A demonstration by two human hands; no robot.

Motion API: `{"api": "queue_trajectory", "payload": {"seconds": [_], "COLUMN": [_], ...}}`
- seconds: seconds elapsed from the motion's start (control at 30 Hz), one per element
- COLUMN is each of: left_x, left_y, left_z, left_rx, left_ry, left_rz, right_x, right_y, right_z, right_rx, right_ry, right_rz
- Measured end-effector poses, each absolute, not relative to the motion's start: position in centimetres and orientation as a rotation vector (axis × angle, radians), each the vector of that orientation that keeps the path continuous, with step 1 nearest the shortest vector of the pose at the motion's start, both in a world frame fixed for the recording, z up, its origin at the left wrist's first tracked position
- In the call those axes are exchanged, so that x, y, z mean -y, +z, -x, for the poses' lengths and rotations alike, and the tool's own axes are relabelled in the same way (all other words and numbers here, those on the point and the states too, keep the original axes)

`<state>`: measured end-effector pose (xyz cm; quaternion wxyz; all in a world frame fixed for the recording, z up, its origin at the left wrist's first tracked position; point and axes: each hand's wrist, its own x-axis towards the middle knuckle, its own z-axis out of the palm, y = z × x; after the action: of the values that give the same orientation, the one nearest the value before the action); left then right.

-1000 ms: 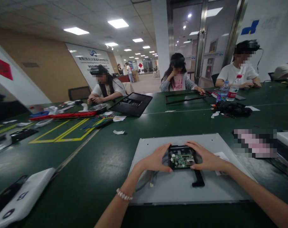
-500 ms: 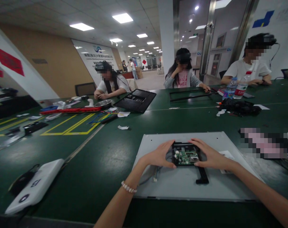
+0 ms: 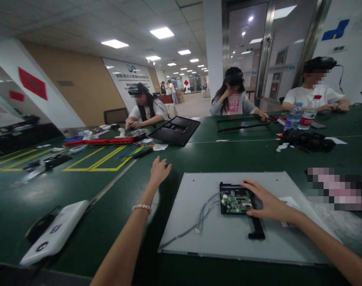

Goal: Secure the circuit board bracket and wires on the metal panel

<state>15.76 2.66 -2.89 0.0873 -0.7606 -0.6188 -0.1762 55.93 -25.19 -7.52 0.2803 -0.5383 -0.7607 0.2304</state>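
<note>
The room was a long open office with ceiling light panels, a tan wall and glass doors, and three other people sat at the far side of the dark green tabletop (image 3: 133,186). Yellow tape lines (image 3: 91,161) ran across the tabletop on the left. A black framed panel (image 3: 176,130) lay in front of the seated people, and two water bottles (image 3: 301,116) stood farther right.

A large grey metal panel (image 3: 228,238) lay flat before the wearer. To the left of it, near the tabletop edge, lay a white oblong device (image 3: 54,232).

The left arm stretched forward past the panel's left edge. The left hand (image 3: 159,171) was held over bare tabletop, back toward the camera, fingers spread and holding nothing. Whether it touched the surface could not be told.

The right arm came in from the lower right, low over the panel. The right hand (image 3: 266,200) clasped the right side of the circuit board (image 3: 235,200), with the fingers laid along its far edge and the thumb at its near corner.

The board sat in a black frame near the panel's middle. A black bracket (image 3: 256,229) ran toward the wearer from below the right hand. Thin grey wires (image 3: 203,212) trailed left from the board across the panel. A bead bracelet (image 3: 141,207) circled the left wrist.
</note>
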Motion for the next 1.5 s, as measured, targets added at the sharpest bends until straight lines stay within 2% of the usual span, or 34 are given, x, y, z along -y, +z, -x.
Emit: {"api": "queue_trajectory", "payload": {"seconds": [0.13,0.33,0.73,0.93,1.07,1.23,1.4,1.5], "left_x": [-3.7,-4.1,-3.5,-3.5,-3.8,-4.1,-4.0,-4.1], "left_y": [-4.5,-5.7,-5.2,-5.1,-5.0,-4.9,-4.9,-4.9], "left_z": [-13.5,-13.5,-14.4,-15.0,-15.1,-15.0,-15.2,-15.4], "left_rx": [1.911,1.933,1.890,1.750,1.826,1.872,1.838,1.813], "left_ry": [-0.376,-0.360,-0.426,-0.367,-0.339,-0.339,-0.360,-0.361], "left_rz": [2.195,2.215,2.135,2.190,2.234,2.218,2.195,2.191], "right_x": [25.3,25.4,25.5,25.5,25.5,25.5,26.0,26.0], "right_y": [-7.5,-7.6,-7.5,-7.2,-7.0,-5.4,-4.1,-4.6], "right_z": [-55.8,-55.7,-56.2,-56.3,-56.4,-58.3,-62.9,-65.1], "right_rx": [2.047,2.054,2.048,2.048,2.037,1.829,1.491,1.471], "right_ry": [0.623,0.622,0.564,0.545,0.531,0.426,0.309,0.289], "right_rz": [1.458,1.468,1.441,1.416,1.404,1.423,1.669,1.730]}}
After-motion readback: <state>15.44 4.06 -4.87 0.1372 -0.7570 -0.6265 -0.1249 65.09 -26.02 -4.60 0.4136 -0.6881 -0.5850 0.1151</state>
